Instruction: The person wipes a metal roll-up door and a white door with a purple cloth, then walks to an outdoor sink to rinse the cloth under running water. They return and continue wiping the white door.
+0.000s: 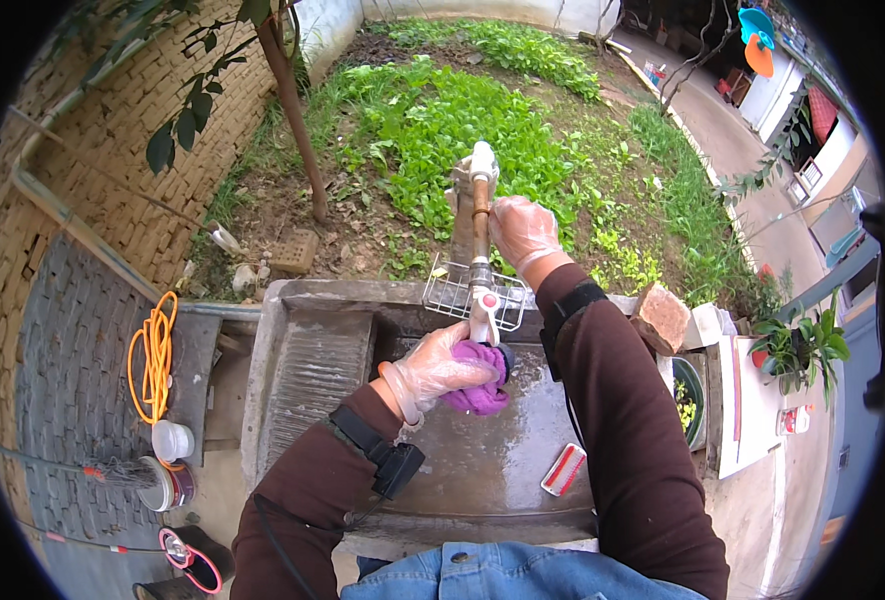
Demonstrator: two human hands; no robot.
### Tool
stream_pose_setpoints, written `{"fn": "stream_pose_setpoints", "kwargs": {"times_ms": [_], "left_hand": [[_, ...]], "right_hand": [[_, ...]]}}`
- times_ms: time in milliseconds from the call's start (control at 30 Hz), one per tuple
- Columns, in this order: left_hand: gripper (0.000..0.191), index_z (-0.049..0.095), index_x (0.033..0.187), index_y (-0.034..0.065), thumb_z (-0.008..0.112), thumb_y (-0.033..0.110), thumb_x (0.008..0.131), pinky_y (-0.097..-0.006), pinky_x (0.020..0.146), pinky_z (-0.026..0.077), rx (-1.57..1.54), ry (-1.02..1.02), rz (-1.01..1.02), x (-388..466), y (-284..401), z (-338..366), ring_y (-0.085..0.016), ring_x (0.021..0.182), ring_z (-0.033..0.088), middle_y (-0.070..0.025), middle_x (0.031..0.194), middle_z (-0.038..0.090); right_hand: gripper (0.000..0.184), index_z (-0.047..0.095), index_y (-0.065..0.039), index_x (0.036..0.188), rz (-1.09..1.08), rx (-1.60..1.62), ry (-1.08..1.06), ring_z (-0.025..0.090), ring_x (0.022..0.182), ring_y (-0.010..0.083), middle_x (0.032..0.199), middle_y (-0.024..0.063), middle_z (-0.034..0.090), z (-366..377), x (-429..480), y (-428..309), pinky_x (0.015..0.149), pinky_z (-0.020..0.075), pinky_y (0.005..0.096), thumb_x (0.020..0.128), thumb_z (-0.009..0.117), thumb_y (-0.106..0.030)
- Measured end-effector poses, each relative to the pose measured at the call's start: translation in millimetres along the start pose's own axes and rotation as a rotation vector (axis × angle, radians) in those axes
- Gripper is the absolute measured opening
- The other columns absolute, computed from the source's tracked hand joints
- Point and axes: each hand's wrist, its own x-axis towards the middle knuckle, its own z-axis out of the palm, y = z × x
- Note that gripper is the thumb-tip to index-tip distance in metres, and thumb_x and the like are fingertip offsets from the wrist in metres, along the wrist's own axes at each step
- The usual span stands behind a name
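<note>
My left hand (442, 367), in a clear plastic glove, grips a bunched purple cloth (480, 386) just below the outlet of the tap (486, 311). The tap is white plastic with a red dot on top. My right hand (525, 229), gloved the same way, is curled beside the upright pipe (481, 206) above the tap; whether it touches the pipe or has something between its fingers is unclear. Around the pipe's lower part sits a white wire rack (442, 289). A red and white scrubbing brush (564, 469) lies in the wet concrete sink (427, 480).
A ribbed washboard slab (322, 375) forms the sink's left side. A broken brick (661, 319) rests at the back right corner. Left of the sink are a coiled orange hose (154, 356) and a white tub (172, 441). Leafy greens (472, 120) grow behind.
</note>
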Motion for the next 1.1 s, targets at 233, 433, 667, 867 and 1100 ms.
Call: {"fn": "stream_pose_setpoints", "kwargs": {"times_ms": [233,433,667,867,1100], "left_hand": [[0.042,0.058,0.113,0.006,0.075,0.014,0.075,-0.0288,0.083,0.049,0.126,0.147,0.07,2,-8,24,-0.009,0.089,0.057,0.0003,0.098,0.06],[0.045,0.059,0.112,0.0061,0.074,0.02,0.072,-0.0306,0.083,0.049,0.171,0.172,0.109,-3,-24,42,-0.014,0.086,0.06,-0.0039,0.095,0.063],[0.044,0.059,0.111,0.0057,0.073,0.024,0.073,-0.033,0.084,0.049,0.314,0.283,0.101,-15,-27,41,-0.019,0.089,0.062,-0.0075,0.097,0.065],[0.041,0.057,0.11,0.0037,0.073,0.017,0.075,-0.0296,0.081,0.05,0.225,0.275,0.155,-20,-20,36,-0.011,0.087,0.059,-0.0043,0.097,0.062],[0.078,0.038,0.14,-0.002,0.077,0.015,0.075,-0.0287,0.094,0.046,0.285,0.206,0.14,-25,-32,14,-0.013,0.107,0.057,-0.0085,0.123,0.057]], "right_hand": [[0.016,0.068,-0.005,0.077,-0.007,-0.025,-0.053,0.069,0.071,0.0338,0.078,0.0168,0.068,-1,1,0,0.061,0.0549,0.043,0.083,0.06,-0.018],[0.02,0.068,-0.006,0.077,0.044,-0.049,-0.077,0.068,0.071,0.0343,0.078,0.0166,0.068,0,5,-1,0.062,0.0545,0.0441,0.085,0.058,-0.021],[0.018,0.067,-0.007,0.078,-0.01,-0.027,-0.083,0.068,0.07,0.0357,0.079,0.0171,0.068,3,3,4,0.061,0.0542,0.0442,0.085,0.059,-0.021],[0.034,0.064,-0.011,0.116,0.058,0.325,0.01,0.068,0.082,0.0307,0.093,0.0146,0.07,-14,-30,32,0.074,0.0541,0.0401,0.084,0.064,-0.019],[0.037,0.058,-0.005,0.126,0.833,1.421,-0.064,0.066,0.079,0.0145,0.096,0.0045,0.066,13,-187,53,0.069,0.0542,0.0305,0.091,0.065,-0.016]]}}
